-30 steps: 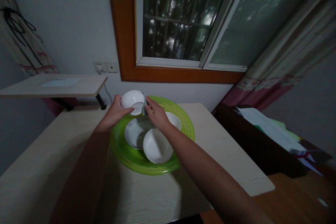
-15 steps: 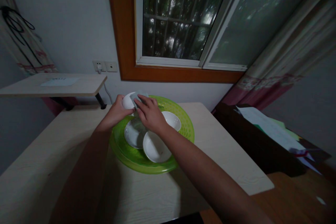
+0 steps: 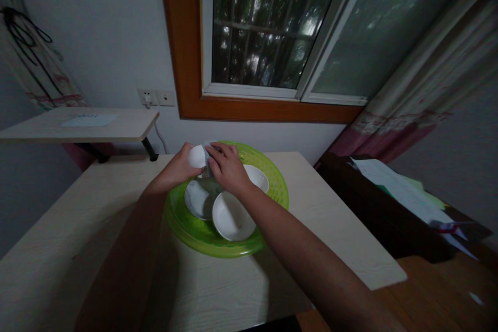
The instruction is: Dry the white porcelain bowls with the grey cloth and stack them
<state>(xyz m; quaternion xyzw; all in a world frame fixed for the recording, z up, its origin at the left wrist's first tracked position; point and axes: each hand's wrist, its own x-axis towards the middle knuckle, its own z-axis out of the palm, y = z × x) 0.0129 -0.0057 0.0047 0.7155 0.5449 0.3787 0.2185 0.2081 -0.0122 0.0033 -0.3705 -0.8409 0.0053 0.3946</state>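
Note:
My left hand (image 3: 178,167) grips a white bowl (image 3: 196,156) by its left side, tilted above the far left part of a green basin (image 3: 278,189). Against the bowl's right side, my right hand (image 3: 230,168) presses a grey cloth (image 3: 208,162), with the fingers closed over it. Below the hands, the basin holds a marbled-looking dish (image 3: 196,201) and a white bowl (image 3: 233,218). Another white bowl (image 3: 259,178) sits farther back, partly hidden by my right wrist.
The basin rests on a pale wooden table (image 3: 334,218). A raised wooden shelf (image 3: 132,127) with a paper label stands at the left. Behind are a wall socket (image 3: 148,97) and a window. Papers (image 3: 400,187) lie on dark furniture at the right.
My right hand moved left over the bowl with the cloth, then back to its right side. The held bowl has turned and shifted slightly right and down. The dishes in the basin stay put.

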